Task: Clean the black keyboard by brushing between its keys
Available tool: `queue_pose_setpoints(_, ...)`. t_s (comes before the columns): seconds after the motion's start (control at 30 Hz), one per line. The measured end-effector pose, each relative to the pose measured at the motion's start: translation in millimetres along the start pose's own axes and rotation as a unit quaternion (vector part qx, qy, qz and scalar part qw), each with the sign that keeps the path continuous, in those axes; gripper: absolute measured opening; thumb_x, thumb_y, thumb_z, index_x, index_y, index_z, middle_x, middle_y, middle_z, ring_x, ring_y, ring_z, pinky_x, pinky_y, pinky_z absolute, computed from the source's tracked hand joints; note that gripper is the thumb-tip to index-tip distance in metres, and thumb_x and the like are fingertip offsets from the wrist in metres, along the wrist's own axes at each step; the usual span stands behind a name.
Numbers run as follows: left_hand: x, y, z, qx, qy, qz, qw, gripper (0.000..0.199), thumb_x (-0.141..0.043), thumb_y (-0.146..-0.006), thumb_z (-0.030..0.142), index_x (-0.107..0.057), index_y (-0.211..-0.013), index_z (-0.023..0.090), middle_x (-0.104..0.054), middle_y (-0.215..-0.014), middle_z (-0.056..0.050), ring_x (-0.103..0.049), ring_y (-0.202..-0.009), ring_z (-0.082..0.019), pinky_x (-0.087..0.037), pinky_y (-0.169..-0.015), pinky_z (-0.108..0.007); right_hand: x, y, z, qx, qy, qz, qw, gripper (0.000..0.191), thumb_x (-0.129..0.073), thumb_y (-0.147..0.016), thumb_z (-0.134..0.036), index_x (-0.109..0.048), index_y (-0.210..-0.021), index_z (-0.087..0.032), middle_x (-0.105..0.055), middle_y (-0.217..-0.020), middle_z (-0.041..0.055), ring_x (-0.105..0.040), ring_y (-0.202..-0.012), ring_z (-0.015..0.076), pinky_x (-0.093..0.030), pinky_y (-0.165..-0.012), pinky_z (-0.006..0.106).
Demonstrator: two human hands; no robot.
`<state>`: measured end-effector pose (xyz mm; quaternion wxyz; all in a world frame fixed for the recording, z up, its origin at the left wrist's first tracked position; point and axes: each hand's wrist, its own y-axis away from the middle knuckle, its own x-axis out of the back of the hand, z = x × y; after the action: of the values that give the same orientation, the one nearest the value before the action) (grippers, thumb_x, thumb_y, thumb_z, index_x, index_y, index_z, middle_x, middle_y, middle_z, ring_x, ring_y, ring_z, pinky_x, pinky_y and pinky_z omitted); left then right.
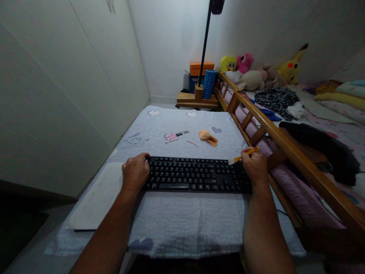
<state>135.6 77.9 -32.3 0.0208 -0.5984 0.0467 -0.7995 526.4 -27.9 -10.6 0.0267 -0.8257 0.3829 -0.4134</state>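
A black keyboard (182,175) lies across a cloth-covered table. My left hand (135,171) is closed around the keyboard's left end, near its upper corner. My right hand (253,164) grips a small yellow-handled brush (251,151) above the keyboard's right end, its pale bristles at the top row of keys. Beyond the keyboard lie a pink and black tool (177,135) with a metal tip, a cotton swab (192,143) and a crumpled orange cloth (208,137).
A white sheet or board (94,198) lies at the table's left. A wooden bed rail (273,131) runs along the right side, with clothes and plush toys behind it. A lamp pole (204,45) on a wooden base stands beyond the far edge.
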Motion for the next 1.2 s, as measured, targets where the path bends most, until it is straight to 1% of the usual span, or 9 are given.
queue_pose_setpoints(0.13,0.7,0,0,-0.002,-0.001,0.001,1.000,0.045,-0.039,-0.094,0.024,-0.070,-0.125,0.018,-0.074,-0.118,-0.016,-0.064,-0.119,-0.034,-0.045,-0.101,-0.047,1,2,-1,-0.029,-0.087,0.023,0.996,0.016,-0.054,-0.075,-0.035,-0.062,-0.074,-0.022,-0.063,-0.062,0.0024,-0.063,-0.065,0.0225,-0.049,-0.071,0.034)
queue_pose_setpoints(0.27,0.6,0,0,-0.005,-0.003,0.003,1.000,0.045,-0.038,-0.094,0.025,-0.070,-0.125,0.018,-0.075,-0.117,-0.016,-0.064,-0.118,-0.034,-0.045,-0.101,-0.047,-8,9,-12,-0.053,-0.202,-0.056,0.976,0.020,-0.059,-0.079,-0.041,-0.062,-0.081,-0.021,-0.063,-0.061,-0.0007,-0.062,-0.059,0.0194,-0.047,-0.059,0.029)
queue_pose_setpoints(0.4,-0.5,0,-1,-0.007,-0.002,0.010,1.000,0.045,-0.039,-0.094,0.025,-0.070,-0.125,0.018,-0.075,-0.117,-0.016,-0.064,-0.117,-0.034,-0.045,-0.100,-0.048,-14,13,-19,-0.011,-0.160,-0.102,0.982,0.018,-0.056,-0.079,-0.038,-0.062,-0.075,-0.021,-0.064,-0.060,0.0003,-0.062,-0.061,0.0202,-0.047,-0.063,0.030)
queue_pose_setpoints(0.63,0.7,0,0,-0.005,-0.011,0.007,1.000,0.045,-0.038,-0.094,0.025,-0.071,-0.124,0.018,-0.075,-0.116,-0.015,-0.065,-0.117,-0.034,-0.046,-0.101,-0.047,-8,10,-16,-0.010,-0.083,0.028,0.996,0.014,-0.053,-0.075,-0.032,-0.062,-0.071,-0.022,-0.063,-0.061,0.0018,-0.062,-0.064,0.0211,-0.047,-0.068,0.032)
queue_pose_setpoints(0.8,2.0,0,1,-0.004,-0.016,-0.003,1.000,0.046,-0.037,-0.095,0.026,-0.070,-0.126,0.018,-0.074,-0.118,-0.015,-0.064,-0.119,-0.034,-0.045,-0.102,-0.047,-19,18,-25,-0.034,-0.227,-0.082,0.970,0.022,-0.059,-0.081,-0.043,-0.063,-0.085,-0.021,-0.065,-0.062,-0.0003,-0.062,-0.058,0.0196,-0.047,-0.059,0.029)
queue_pose_setpoints(0.9,2.1,0,0,-0.004,-0.013,-0.005,1.000,0.046,-0.036,-0.095,0.027,-0.069,-0.126,0.018,-0.074,-0.119,-0.015,-0.063,-0.120,-0.034,-0.045,-0.102,-0.047,-23,21,-30,-0.005,-0.210,-0.136,0.968,0.025,-0.057,-0.083,-0.045,-0.063,-0.084,-0.021,-0.067,-0.065,0.0013,-0.064,-0.062,0.0205,-0.048,-0.063,0.030)
queue_pose_setpoints(0.97,2.0,0,0,-0.003,-0.012,-0.004,1.000,0.046,-0.037,-0.095,0.027,-0.069,-0.126,0.018,-0.074,-0.119,-0.015,-0.063,-0.120,-0.034,-0.045,-0.102,-0.047,-22,19,-29,0.014,-0.156,-0.119,0.980,0.024,-0.054,-0.083,-0.043,-0.063,-0.080,-0.022,-0.066,-0.064,0.0017,-0.064,-0.063,0.0214,-0.049,-0.067,0.032)
queue_pose_setpoints(1.1,1.9,0,0,-0.003,-0.014,-0.001,1.000,0.045,-0.038,-0.095,0.026,-0.070,-0.125,0.019,-0.075,-0.118,-0.015,-0.063,-0.119,-0.034,-0.045,-0.101,-0.046,-15,15,-23,0.026,-0.029,0.012,0.999,0.019,-0.048,-0.082,-0.036,-0.060,-0.073,-0.023,-0.066,-0.067,0.0050,-0.065,-0.072,0.0245,-0.048,-0.075,0.034)
queue_pose_setpoints(1.2,1.7,0,1,-0.003,-0.010,-0.001,1.000,0.045,-0.038,-0.095,0.026,-0.070,-0.125,0.019,-0.075,-0.118,-0.015,-0.063,-0.119,-0.034,-0.044,-0.102,-0.047,-15,17,-24,0.033,-0.037,0.056,0.997,0.018,-0.048,-0.084,-0.034,-0.059,-0.075,-0.024,-0.066,-0.070,0.0046,-0.065,-0.075,0.0241,-0.049,-0.077,0.034)
